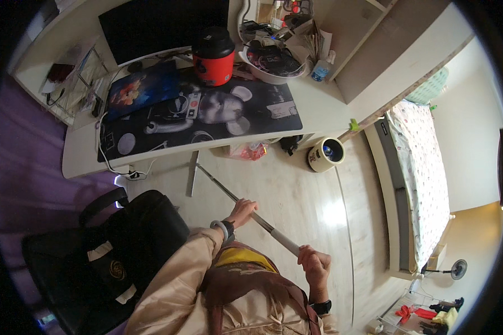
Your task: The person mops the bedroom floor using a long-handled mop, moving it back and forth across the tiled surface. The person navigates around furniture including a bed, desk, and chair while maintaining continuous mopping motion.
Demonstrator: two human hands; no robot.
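Observation:
Both of my hands hold one long pole that slants across my front. My left hand grips the metal shaft around its middle. My right hand is closed around the end of the thick grey grip. At the far end, a narrow flat head rests on the pale wood-look floor by the desk's front edge; whether it is a mop or a squeegee I cannot tell. The underside of that head is hidden.
A white desk spans the front, bearing a red tub and a monitor. Beneath its edge lies a plastic bag, with a cream bin nearby. A black chair stands left; a bed stands right.

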